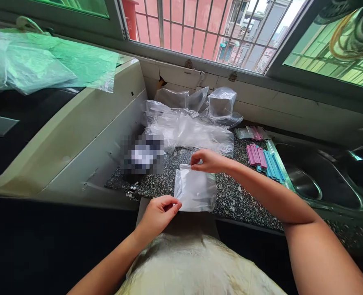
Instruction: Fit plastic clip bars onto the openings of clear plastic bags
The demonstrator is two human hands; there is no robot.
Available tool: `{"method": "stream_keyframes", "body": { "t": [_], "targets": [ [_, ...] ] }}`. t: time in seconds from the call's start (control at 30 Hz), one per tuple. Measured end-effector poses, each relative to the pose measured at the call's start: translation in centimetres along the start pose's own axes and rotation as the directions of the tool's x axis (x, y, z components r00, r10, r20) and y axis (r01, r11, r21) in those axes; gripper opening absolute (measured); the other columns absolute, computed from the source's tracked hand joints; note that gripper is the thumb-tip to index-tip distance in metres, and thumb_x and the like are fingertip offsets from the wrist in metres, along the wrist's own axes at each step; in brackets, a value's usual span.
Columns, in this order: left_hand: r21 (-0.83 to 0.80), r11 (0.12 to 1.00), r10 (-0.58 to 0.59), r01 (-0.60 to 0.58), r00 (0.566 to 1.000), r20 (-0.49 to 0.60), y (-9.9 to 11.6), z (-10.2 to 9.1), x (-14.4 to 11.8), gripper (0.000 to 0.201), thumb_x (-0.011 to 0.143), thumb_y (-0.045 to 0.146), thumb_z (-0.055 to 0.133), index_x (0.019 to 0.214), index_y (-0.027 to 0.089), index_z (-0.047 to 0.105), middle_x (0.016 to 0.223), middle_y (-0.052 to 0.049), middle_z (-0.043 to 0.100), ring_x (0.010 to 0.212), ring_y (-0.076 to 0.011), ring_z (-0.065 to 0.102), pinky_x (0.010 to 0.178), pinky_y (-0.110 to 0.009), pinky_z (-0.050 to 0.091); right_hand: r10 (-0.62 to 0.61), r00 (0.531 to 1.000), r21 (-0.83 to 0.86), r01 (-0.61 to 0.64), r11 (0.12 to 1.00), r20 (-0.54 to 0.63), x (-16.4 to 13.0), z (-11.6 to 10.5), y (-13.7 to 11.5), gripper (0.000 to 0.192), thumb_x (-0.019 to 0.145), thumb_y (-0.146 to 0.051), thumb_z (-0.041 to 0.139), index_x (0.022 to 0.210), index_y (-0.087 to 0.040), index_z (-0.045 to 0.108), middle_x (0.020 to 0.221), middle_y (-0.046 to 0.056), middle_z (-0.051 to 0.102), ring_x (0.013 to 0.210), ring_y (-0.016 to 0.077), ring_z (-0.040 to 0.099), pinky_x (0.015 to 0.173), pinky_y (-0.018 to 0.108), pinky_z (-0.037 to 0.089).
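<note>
A small clear plastic bag (195,189) lies near the front edge of the speckled dark countertop (237,196). My left hand (157,213) pinches its lower left corner. My right hand (206,160) pinches its top edge near the right side. Both hands are closed on the bag, which is held roughly flat just above the counter.
A heap of clear plastic bags (190,125) lies behind. Pink sticks (256,155) and blue sticks (273,165) sit to the right beside a steel sink (310,180). A white appliance (86,135) with a green plastic sheet (46,61) stands left. A blurred object (143,155) sits by it.
</note>
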State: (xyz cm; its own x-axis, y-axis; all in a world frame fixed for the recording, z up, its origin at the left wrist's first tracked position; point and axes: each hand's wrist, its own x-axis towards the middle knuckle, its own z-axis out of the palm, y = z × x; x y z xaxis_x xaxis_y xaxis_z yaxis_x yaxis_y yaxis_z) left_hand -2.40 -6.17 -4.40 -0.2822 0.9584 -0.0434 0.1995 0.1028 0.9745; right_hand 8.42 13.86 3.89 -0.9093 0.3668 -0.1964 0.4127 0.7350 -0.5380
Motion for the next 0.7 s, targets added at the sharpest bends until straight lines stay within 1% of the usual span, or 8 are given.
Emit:
{"method": "stream_keyframes", "body": {
  "t": [0.07, 0.17, 0.27, 0.37, 0.5, 0.63, 0.7],
  "targets": [
    [-0.056, 0.995, -0.087, 0.085, 0.996, -0.023, -0.8, 0.2, -0.5, 0.02, 0.069, 0.035, 0.064, 0.063, 0.017, 0.069, 0.057, -0.003, 0.063, 0.052, -0.0137, 0.052, 0.05, -0.023, 0.04, 0.021, 0.999, -0.063, -0.02, 0.998, 0.026, 1.1, 1.3, 0.1, 0.008, 0.073, -0.015, 0.057, 0.072, -0.015, 0.064, 0.071, 0.002, 0.064, 0.065, 0.0105, 0.052, 0.062, 0.024, 0.036],
    [-0.107, 0.98, -0.172, 0.168, 0.985, -0.03, -1.7, 0.3, -1.0, 0.021, 0.068, 0.037, 0.064, 0.064, 0.016, 0.069, 0.057, -0.003, 0.063, 0.051, -0.0138, 0.051, 0.05, -0.024, 0.039, 0.063, 0.997, -0.15, -0.057, 0.987, 0.036, 2.2, 2.8, 0.3, 0.008, 0.073, -0.015, 0.057, 0.072, -0.015, 0.065, 0.071, 0.002, 0.065, 0.063, 0.0108, 0.051, 0.059, 0.024, 0.033],
    [-0.125, 0.971, -0.212, 0.206, 0.976, -0.04, -2.3, 0.3, -1.1, 0.024, 0.067, 0.039, 0.064, 0.063, 0.016, 0.068, 0.057, -0.002, 0.063, 0.053, -0.0138, 0.051, 0.051, -0.023, 0.039, 0.093, 0.996, -0.239, -0.091, 0.967, -0.001, 2.7, 3.9, 0.8, 0.008, 0.074, -0.018, 0.058, 0.072, -0.016, 0.066, 0.073, 0.004, 0.067, 0.065, 0.0126, 0.052, 0.06, 0.025, 0.032],
    [-0.134, 0.967, -0.226, 0.217, 0.973, -0.054, -2.9, 0.2, -1.1, 0.027, 0.067, 0.041, 0.064, 0.063, 0.015, 0.067, 0.058, -0.002, 0.063, 0.056, -0.0143, 0.052, 0.054, -0.024, 0.04, 0.117, 0.993, -0.3, -0.121, 0.946, -0.03, 2.8, 4.7, 1.3, 0.009, 0.074, -0.019, 0.057, 0.072, -0.017, 0.066, 0.074, 0.005, 0.068, 0.07, 0.015, 0.055, 0.064, 0.026, 0.033],
    [-0.134, 0.963, -0.241, 0.233, 0.969, -0.049, -3.3, 0.2, -1.1, 0.029, 0.068, 0.043, 0.063, 0.063, 0.015, 0.066, 0.059, -0.002, 0.062, 0.058, -0.0146, 0.051, 0.057, -0.025, 0.04, 0.111, 0.994, -0.309, -0.112, 0.944, -0.022, 2.9, 5.0, 1.7, 0.009, 0.074, -0.022, 0.058, 0.075, -0.017, 0.066, 0.078, 0.005, 0.068, 0.073, 0.0163, 0.055, 0.064, 0.025, 0.033],
    [-0.129, 0.953, -0.28, 0.273, 0.959, -0.038, -3.2, 0.2, -1.2, 0.029, 0.067, 0.043, 0.06, 0.062, 0.014, 0.064, 0.059, -0.002, 0.06, 0.058, -0.0142, 0.05, 0.058, -0.024, 0.04, 0.116, 0.991, -0.252, -0.13, 0.959, -0.07, 3.3, 5.2, 1.8, 0.017, 0.077, -0.03, 0.06, 0.087, -0.017, 0.065, 0.086, 0.005, 0.067, 0.078, 0.0158, 0.056, 0.064, 0.024, 0.035],
    [-0.133, 0.947, -0.3, 0.294, 0.953, -0.032, -3.2, 0.2, -1.3, 0.03, 0.067, 0.043, 0.06, 0.063, 0.014, 0.064, 0.059, -0.002, 0.06, 0.059, -0.0141, 0.05, 0.058, -0.024, 0.039, 0.126, 0.988, -0.261, -0.145, 0.954, -0.088, 3.6, 5.4, 1.7, 0.02, 0.077, -0.032, 0.06, 0.09, -0.018, 0.065, 0.09, 0.006, 0.066, 0.082, 0.0166, 0.056, 0.065, 0.024, 0.036]
  ]
}}
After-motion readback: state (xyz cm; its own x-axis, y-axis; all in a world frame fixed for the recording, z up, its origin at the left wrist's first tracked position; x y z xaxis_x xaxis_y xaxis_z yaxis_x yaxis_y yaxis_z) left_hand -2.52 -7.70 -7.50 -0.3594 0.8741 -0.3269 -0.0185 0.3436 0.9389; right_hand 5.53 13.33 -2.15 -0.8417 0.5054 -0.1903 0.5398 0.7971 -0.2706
